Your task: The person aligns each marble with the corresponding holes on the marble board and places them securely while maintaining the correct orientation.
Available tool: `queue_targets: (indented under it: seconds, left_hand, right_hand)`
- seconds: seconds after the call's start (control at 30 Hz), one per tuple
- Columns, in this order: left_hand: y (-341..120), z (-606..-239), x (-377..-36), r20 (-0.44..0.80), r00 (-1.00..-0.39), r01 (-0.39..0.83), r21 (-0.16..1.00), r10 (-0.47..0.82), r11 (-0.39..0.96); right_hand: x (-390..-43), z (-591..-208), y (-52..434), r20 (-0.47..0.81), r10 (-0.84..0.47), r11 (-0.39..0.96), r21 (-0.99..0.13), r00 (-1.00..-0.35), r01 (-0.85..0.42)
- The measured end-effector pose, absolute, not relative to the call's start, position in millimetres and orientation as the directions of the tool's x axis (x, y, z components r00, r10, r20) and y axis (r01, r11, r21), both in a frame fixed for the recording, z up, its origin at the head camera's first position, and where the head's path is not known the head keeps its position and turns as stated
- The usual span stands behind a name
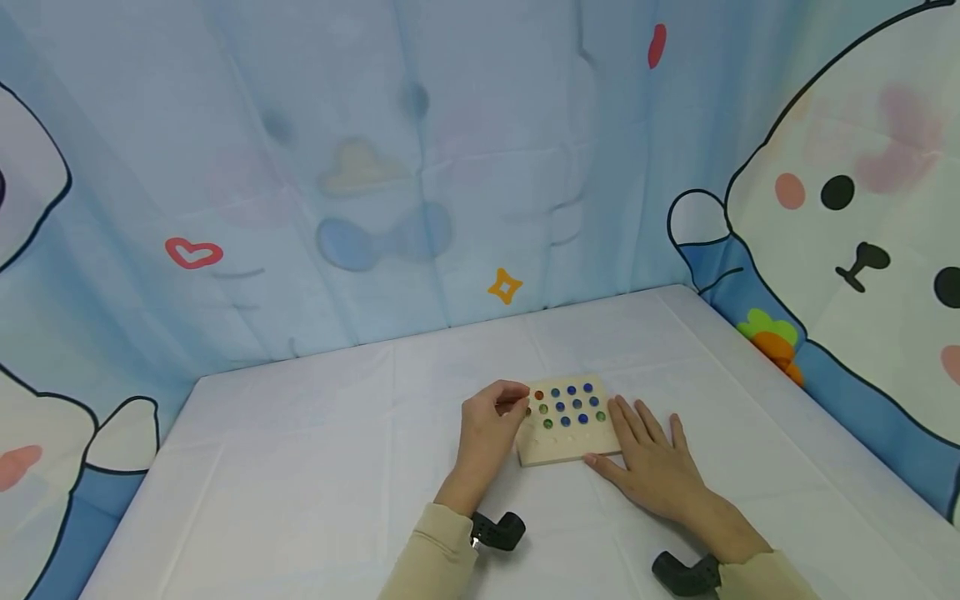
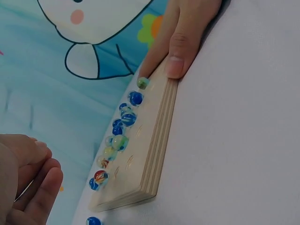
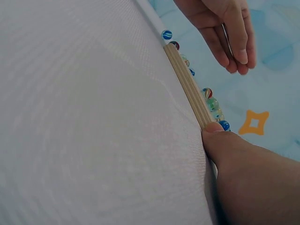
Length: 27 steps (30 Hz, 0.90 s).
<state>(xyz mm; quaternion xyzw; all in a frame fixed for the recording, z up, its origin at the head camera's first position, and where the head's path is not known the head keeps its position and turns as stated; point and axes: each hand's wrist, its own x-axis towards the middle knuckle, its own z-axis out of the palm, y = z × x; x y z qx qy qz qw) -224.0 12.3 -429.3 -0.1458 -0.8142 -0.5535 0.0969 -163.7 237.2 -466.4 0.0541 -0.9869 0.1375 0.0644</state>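
Note:
A pale wooden board (image 1: 562,443) lies on the white table, with several blue, green and red marbles (image 1: 573,404) seated in its holes. My left hand (image 1: 513,402) hovers at the board's left edge with its fingers loosely curled; no marble shows between them in the left wrist view (image 2: 44,161). One blue marble (image 2: 93,221) lies on the cloth just off that end of the board (image 2: 159,136). My right hand (image 1: 626,437) rests flat on the table beside the board's right edge. Its thumb (image 2: 176,58) presses against the near side of the board (image 3: 185,79).
A white cloth (image 1: 315,467) covers the table. A blue cartoon curtain (image 1: 420,192) closes off the far side and the right side. Black camera mounts (image 1: 498,531) sit on both wrists.

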Motion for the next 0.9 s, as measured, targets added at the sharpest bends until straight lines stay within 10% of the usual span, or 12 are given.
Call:
queue_targets:
  seconds: [0.9]
  left_hand:
    - [-33.8, -431.5, -236.1, 0.304, -0.949, 0.312, 0.855, 0.087, 0.413]
  right_hand:
    - [-165.1, -468.4, 238.6, 0.162, -0.102, 0.953, -0.268, -0.981, -0.143]
